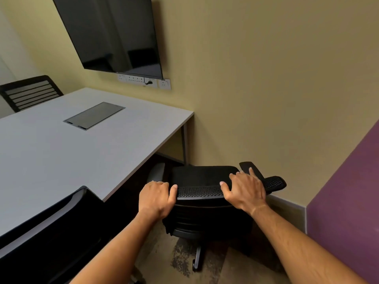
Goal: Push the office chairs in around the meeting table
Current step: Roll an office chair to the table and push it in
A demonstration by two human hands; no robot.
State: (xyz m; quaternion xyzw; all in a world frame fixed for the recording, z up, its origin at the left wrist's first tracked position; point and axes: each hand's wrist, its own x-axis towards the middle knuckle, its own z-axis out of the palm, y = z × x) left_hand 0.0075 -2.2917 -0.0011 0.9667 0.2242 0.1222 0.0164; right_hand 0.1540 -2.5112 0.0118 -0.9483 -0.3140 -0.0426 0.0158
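A black mesh office chair [202,176] stands beside the right end of the white meeting table [61,152], its seat near the table's corner leg. Both hands rest on the top edge of its backrest. My left hand [156,198] curls around the backrest's left end. My right hand [245,190] lies over the right part, fingers spread toward the armrest [251,168]. A second black chair [47,228] sits tucked against the table's near edge at the lower left. A third chair [30,92] stands at the table's far side.
A dark wall screen [110,33] hangs above a socket strip [143,80]. The yellow wall runs close behind the chair, and a purple panel [348,197] closes the right side. A cable hatch [94,115] is set into the tabletop. Patterned carpet lies below.
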